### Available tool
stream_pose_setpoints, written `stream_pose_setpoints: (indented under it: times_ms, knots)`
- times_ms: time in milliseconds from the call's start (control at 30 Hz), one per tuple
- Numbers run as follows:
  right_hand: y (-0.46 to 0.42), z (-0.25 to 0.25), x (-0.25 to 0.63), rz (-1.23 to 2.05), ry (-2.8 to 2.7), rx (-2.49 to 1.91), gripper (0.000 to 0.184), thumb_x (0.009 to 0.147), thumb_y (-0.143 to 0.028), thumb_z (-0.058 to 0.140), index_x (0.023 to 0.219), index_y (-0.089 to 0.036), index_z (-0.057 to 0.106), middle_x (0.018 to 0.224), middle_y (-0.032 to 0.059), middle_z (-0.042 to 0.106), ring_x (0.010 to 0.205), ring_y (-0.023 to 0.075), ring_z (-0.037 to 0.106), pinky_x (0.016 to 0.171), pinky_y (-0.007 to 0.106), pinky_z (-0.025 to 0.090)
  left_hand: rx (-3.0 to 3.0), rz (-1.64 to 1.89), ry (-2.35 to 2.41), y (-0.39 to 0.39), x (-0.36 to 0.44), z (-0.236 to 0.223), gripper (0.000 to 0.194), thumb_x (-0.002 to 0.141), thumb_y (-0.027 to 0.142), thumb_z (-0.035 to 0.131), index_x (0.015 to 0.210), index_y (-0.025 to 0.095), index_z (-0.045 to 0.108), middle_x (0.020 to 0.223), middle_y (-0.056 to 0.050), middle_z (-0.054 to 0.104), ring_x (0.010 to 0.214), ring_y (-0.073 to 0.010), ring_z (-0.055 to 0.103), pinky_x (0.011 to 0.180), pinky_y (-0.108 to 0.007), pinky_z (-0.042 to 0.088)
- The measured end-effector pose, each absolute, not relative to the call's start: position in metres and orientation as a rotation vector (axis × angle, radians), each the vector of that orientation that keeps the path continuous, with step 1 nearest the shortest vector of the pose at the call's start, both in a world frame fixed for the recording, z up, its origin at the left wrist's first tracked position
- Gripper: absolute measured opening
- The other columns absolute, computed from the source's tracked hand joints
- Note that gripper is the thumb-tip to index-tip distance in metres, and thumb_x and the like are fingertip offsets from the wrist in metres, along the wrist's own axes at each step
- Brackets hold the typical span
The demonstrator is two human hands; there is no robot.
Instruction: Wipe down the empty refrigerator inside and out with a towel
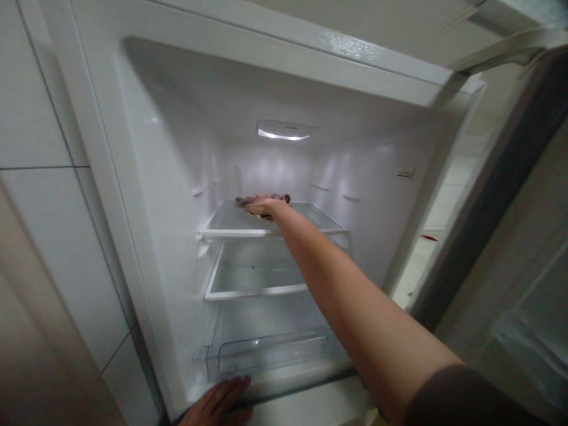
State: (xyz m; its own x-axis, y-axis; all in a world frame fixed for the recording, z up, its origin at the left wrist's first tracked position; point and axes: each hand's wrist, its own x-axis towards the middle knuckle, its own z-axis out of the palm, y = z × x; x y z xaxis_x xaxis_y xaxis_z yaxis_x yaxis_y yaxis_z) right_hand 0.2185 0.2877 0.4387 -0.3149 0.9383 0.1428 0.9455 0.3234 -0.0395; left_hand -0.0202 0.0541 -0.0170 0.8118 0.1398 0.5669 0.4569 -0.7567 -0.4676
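An open fridge stands in front of me with its inside lit. My right hand (262, 206) reaches deep in and presses flat on a dark cloth (242, 202) lying on the top glass shelf (222, 222). The fingers lie over the cloth, which shows at both sides of the hand. My left hand (222, 402) rests with fingers spread on the fridge's lower front edge, below a clear plastic drawer (266, 352).
A second glass shelf (248, 278) sits under the top one. The fridge door (510, 236) stands open at the right. White tiled wall (39, 177) is at the left. A lamp (284, 131) glows in the fridge ceiling.
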Motion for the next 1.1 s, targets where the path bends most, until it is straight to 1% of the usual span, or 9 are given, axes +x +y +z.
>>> stream_pose_setpoints:
  times_ms: [133,233,367,467,533,633,733,933,1100]
  knots:
    - [0.258,0.434,0.177,-0.090,-2.555,-1.557,0.054,0.108,-0.058,0.048,0.160,-0.045,0.057,0.163,0.0041,0.058,0.148,0.0406,0.053,0.122,0.070,0.040,-2.370,-0.667,-0.444,0.051,-0.022,-0.015,0.058,0.103,0.050,0.071,0.159,0.047,0.058,0.154,0.001,0.067,0.132,-0.0199,0.061,0.112,-0.026,0.049]
    - [0.218,0.423,0.178,-0.193,-2.554,-1.396,0.052,0.110,-0.055,0.045,0.158,-0.040,0.059,0.158,0.0059,0.061,0.143,0.0395,0.057,0.119,0.065,0.045,-2.414,-0.639,-0.470,0.042,-0.022,-0.003,0.067,0.098,0.055,0.076,0.161,0.042,0.057,0.160,-0.002,0.063,0.139,-0.0234,0.058,0.116,-0.030,0.049]
    - [0.158,0.385,0.200,-0.606,-2.491,-1.059,0.056,0.112,-0.056,0.045,0.162,-0.034,0.055,0.159,0.0113,0.059,0.142,0.0388,0.054,0.114,0.060,0.046,-2.514,-0.598,-0.540,0.025,-0.021,0.015,0.091,0.082,0.060,0.086,0.164,0.038,0.054,0.173,-0.005,0.050,0.146,-0.0298,0.055,0.118,-0.036,0.048]
    - [0.130,0.339,0.219,-0.780,-2.663,-0.724,0.053,0.115,-0.052,0.039,0.165,-0.036,0.052,0.174,0.0089,0.044,0.149,0.0348,0.046,0.118,0.056,0.041,-2.488,-0.617,-0.562,0.018,-0.020,0.020,0.091,0.082,0.055,0.085,0.165,0.040,0.052,0.175,-0.003,0.049,0.145,-0.0288,0.055,0.118,-0.036,0.047]
    - [0.126,0.305,0.232,-0.738,-2.835,-0.628,0.050,0.115,-0.047,0.040,0.161,-0.035,0.057,0.173,0.0080,0.046,0.149,0.0317,0.046,0.120,0.053,0.039,-2.464,-0.609,-0.560,0.017,-0.019,0.022,0.089,0.083,0.055,0.084,0.165,0.040,0.052,0.174,-0.003,0.049,0.146,-0.0281,0.054,0.118,-0.035,0.046]
    - [0.141,0.262,0.253,-0.412,-2.817,-1.068,0.053,0.109,-0.050,0.056,0.160,-0.036,0.058,0.165,0.0067,0.056,0.144,0.0306,0.052,0.120,0.049,0.042,-2.447,-0.598,-0.518,0.020,-0.018,0.026,0.089,0.085,0.060,0.082,0.166,0.038,0.051,0.172,-0.004,0.052,0.147,-0.0283,0.052,0.119,-0.035,0.044]
    - [0.169,0.241,0.281,-0.115,-2.458,-1.590,0.059,0.106,-0.058,0.058,0.162,-0.041,0.055,0.164,0.0030,0.057,0.143,0.0303,0.056,0.118,0.048,0.047,-2.426,-0.613,-0.461,0.025,-0.017,0.026,0.086,0.089,0.065,0.079,0.166,0.038,0.052,0.167,-0.005,0.057,0.144,-0.0285,0.052,0.118,-0.034,0.043]
    - [0.231,0.243,0.337,-0.118,-2.035,-2.008,0.060,0.107,-0.054,0.049,0.161,-0.029,0.057,0.158,0.0183,0.059,0.147,0.0425,0.053,0.119,0.062,0.043,-2.363,-0.590,-0.513,0.039,-0.018,0.002,0.071,0.095,0.028,0.070,0.162,0.046,0.055,0.156,0.001,0.066,0.140,-0.0246,0.056,0.117,-0.034,0.043]
    - [0.288,0.240,0.299,-0.056,-2.055,-2.013,0.057,0.107,-0.052,0.047,0.159,-0.031,0.060,0.161,0.0200,0.057,0.150,0.0454,0.049,0.120,0.070,0.039,-2.383,-0.596,-0.487,0.046,-0.021,-0.011,0.061,0.105,0.031,0.063,0.163,0.049,0.053,0.158,0.002,0.065,0.136,-0.0213,0.060,0.113,-0.031,0.049]
